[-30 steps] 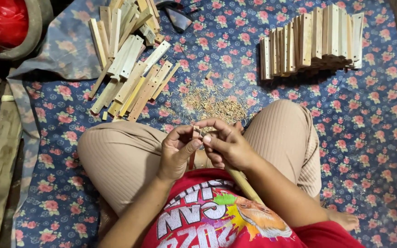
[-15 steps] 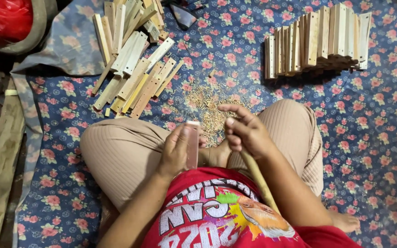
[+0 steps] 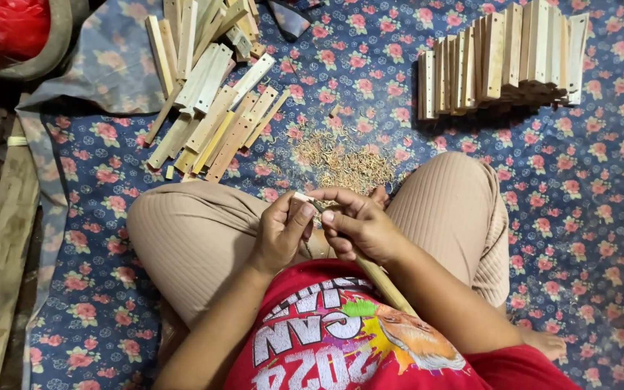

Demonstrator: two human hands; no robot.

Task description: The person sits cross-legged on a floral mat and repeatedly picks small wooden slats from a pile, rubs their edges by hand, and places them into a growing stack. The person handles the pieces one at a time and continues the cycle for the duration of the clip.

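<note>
Sitting cross-legged on a blue flowered cloth, the person has brought both hands back together over the lap: half a second earlier the right hand was lifted away. The left hand grips a small pale wooden slat upright, while the right closes on a long wooden-handled tool, its tip meeting the slat. Tan shavings lie just beyond the hands.

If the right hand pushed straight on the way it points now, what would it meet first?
The right hand points toward the left hand, with the small wooden piece between them. It would likely meet that piece first, then the left fingers; depth is unclear.
</note>
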